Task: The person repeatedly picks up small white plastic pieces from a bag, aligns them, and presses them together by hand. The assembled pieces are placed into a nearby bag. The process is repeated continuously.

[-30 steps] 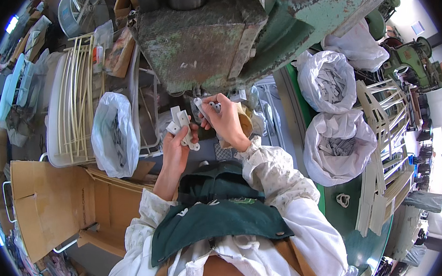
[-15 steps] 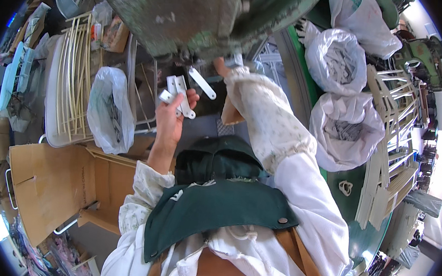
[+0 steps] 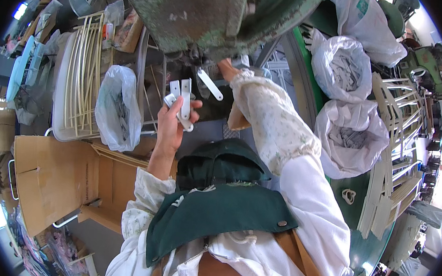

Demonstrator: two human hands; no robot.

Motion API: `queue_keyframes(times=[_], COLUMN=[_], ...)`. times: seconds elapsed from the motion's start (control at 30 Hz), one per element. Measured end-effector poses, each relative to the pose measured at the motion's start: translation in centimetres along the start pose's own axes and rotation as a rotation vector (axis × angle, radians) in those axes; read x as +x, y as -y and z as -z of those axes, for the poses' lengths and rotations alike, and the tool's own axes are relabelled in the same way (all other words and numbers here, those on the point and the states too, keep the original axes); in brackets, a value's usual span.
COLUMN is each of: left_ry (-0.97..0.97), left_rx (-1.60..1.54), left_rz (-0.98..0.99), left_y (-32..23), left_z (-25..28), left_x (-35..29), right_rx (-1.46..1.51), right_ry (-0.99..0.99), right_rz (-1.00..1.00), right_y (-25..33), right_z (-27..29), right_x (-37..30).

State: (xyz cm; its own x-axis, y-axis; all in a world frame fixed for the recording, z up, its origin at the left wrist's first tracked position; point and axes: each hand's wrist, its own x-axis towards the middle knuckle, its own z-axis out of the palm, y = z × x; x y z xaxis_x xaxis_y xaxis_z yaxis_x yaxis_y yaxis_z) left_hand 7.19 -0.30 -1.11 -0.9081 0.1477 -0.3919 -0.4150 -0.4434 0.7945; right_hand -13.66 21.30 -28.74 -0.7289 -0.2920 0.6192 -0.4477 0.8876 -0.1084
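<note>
My left hand (image 3: 169, 126) is closed round several white flat metal strips (image 3: 185, 100) with rounded ends and small holes, fanned out above the fingers. Just right of them, a single white strip (image 3: 209, 84) slants downward from beneath the green machine (image 3: 189, 16), apart from my left hand. My right hand (image 3: 228, 70) reaches up to the machine's lower right side, close to a pale metal part. Its fingers are mostly hidden there, so I cannot see whether they grip anything. Patterned sleeve covers (image 3: 274, 121) wrap my forearms.
White bags of grey pieces stand on the right (image 3: 354, 127) and left (image 3: 117, 109). Long pale strips lie in a tray (image 3: 61, 120) at left and in a stack (image 3: 391, 187) at right. An open cardboard box (image 3: 51, 182) sits at lower left. The heavy machine overhangs both hands.
The strips in my left hand have turned and spread differently in the fingers. The whole view has shifted slightly. My right hand stays by the machine, and the single strip still hangs beneath it.
</note>
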Motion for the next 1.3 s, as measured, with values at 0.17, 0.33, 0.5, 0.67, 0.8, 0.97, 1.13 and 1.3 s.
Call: queue_keyframes(times=[0.17, 0.33, 0.5, 0.67, 0.8, 0.97, 1.13, 1.3], left_ry=[0.12, 0.131, 0.144, 0.118, 0.099, 0.058, 0.035, 0.035], left_rx=[-0.335, -0.379, -0.279, -0.023, 0.131, 0.24, 0.21, 0.225], left_rz=[-0.021, 0.004, 0.005, -0.116, -0.161, -0.116, -0.055, -0.107], left_y=[1.6, 2.5, 1.2, -0.4, -2.0, -1.2, -0.9, -0.6], left_z=[3.0, 3.2, 1.2, 0.7, -0.9, -1.3, -0.2, 0.7], left_x=[1.2, 2.2, 1.6, 1.7, 1.5, 4.1, 4.1, 3.9], right_rx=[0.677, 1.302, 1.068, 0.852, 0.846, 1.02, 0.987, 1.117], right_ry=[0.058, 0.23, 0.393, 0.118, 0.276, 0.634, 0.537, 0.661], right_rz=[-0.236, -0.558, -0.786, -0.649, -0.358, -0.547, -0.485, -0.605], right_y=[1.8, 9.1, 12.7, 11.3, 10.6, 10.8, 10.8, 11.0], right_z=[7.9, 27.0, 31.2, 25.7, 27.9, 29.0, 29.4, 30.8], right_x=[2.4, 7.4, 10.3, 7.4, 7.2, 6.9, 6.5, 6.2])
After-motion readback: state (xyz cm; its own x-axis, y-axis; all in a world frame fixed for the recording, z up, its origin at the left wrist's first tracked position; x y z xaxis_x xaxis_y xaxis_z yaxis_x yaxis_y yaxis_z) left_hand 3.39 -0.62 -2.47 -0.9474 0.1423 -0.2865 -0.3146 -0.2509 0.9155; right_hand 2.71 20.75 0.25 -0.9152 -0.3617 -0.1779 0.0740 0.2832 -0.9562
